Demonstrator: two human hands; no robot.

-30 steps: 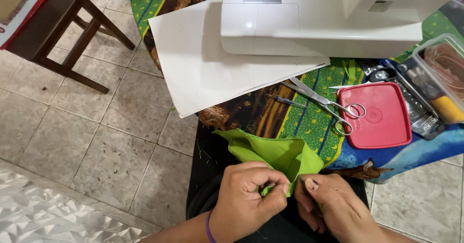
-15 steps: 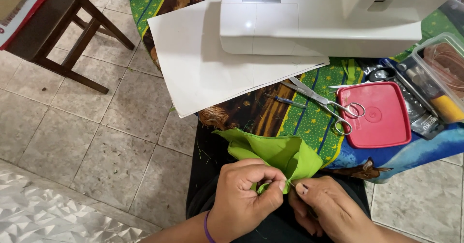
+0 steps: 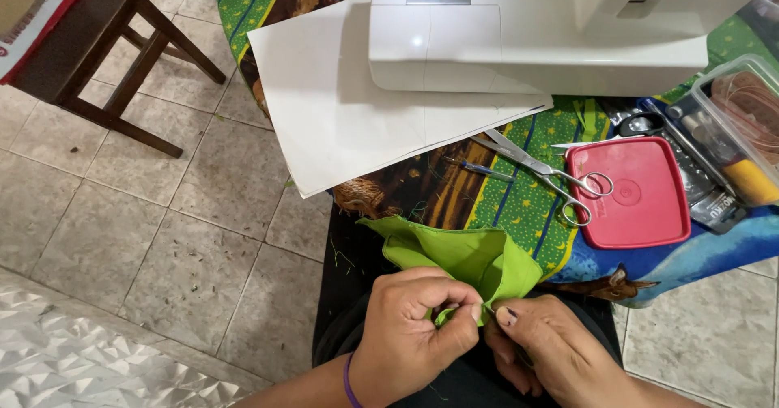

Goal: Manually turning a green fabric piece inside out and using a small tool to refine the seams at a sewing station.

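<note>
My left hand [image 3: 410, 331] and right hand [image 3: 544, 347] meet over my lap, both pinching one edge of a folded green fabric piece [image 3: 458, 258] between thumb and fingertips. The fabric rests on my lap, just below the tabletop [image 3: 519, 205] edge, where silver scissors [image 3: 552, 177], a red lid [image 3: 637, 193] and a white sewing machine [image 3: 535, 31] sit.
</note>
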